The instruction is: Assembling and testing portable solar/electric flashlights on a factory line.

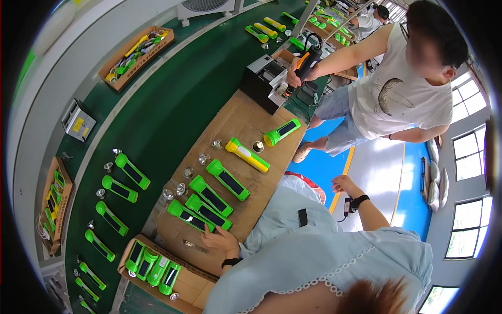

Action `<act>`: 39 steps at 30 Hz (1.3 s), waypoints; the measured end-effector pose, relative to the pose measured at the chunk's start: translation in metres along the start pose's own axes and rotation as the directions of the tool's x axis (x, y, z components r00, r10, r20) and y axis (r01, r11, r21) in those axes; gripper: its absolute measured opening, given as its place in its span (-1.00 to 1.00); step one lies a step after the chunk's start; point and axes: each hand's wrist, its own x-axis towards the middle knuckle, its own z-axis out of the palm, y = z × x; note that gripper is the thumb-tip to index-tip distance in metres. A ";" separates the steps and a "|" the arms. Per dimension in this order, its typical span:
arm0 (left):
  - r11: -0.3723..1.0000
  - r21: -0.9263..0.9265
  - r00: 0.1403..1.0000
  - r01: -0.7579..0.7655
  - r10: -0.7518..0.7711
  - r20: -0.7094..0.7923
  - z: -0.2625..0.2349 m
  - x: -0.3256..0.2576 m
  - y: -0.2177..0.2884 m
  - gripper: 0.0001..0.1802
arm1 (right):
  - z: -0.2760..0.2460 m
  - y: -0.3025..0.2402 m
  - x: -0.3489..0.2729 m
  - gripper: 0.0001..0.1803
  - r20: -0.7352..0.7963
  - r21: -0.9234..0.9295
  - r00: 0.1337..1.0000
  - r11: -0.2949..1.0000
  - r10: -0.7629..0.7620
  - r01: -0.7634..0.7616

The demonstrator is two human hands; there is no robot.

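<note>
Head view: the left hand [221, 242], fingers part-spread, meets a green flashlight [189, 215] at the near end of the cardboard sheet [225, 123]; whether it grips, I cannot tell. The right hand [345, 184], half-open and empty, is right of the sheet.

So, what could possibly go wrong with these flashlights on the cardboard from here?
The loose reflectors might roll if bumped. The left hand, close to the tightly spaced green flashlights, might knock one against its neighbour. The single green flashlight near the cardboard's right edge could perhaps be pushed onto the floor.
</note>
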 end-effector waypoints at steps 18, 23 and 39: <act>0.941 0.184 0.959 -0.283 0.282 0.032 0.009 -0.009 -0.006 -0.51 | 0.233 -0.088 -0.164 -0.82 0.479 -0.234 0.364 0.284 -0.799 0.930; 0.958 0.115 0.964 -0.261 0.265 -0.021 0.007 -0.013 0.000 -0.51 | 0.285 -0.039 -0.164 -0.82 0.396 -0.084 0.315 0.308 -0.862 0.948; 0.956 0.158 0.969 -0.246 0.241 0.049 -0.008 -0.014 0.005 -0.46 | 0.212 0.079 -0.250 -0.82 0.372 -0.386 0.613 0.485 -0.697 0.785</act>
